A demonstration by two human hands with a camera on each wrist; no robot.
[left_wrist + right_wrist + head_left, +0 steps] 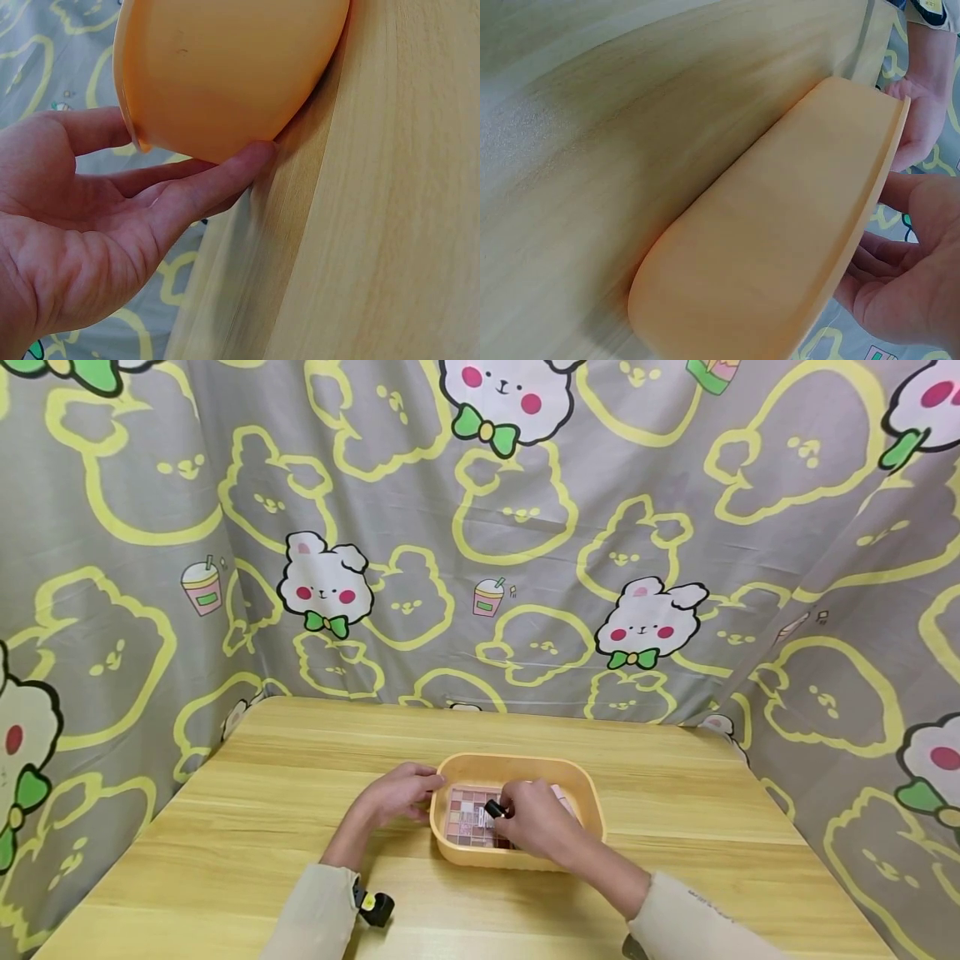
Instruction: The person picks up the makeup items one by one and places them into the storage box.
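An orange plastic basin [517,858] with rounded corners stands on the table. Inside, at its left, lies an eyeshadow palette [460,827] with a grid of pink and brown squares. My left hand [401,793] holds the basin's left end; the left wrist view shows one finger at the rim and other digits against the lower outer wall. My right hand [536,817] reaches over the front rim and pinches a small black-ended cylindrical item [495,809] above the palette. Its lower part is hard to make out. A pale pinkish item [561,797] shows partly behind the right hand.
The wooden table [300,760] surrounds the basin. A patterned grey cloth [420,610] hangs behind it and at both sides. A black device [375,907] is strapped at the left sleeve.
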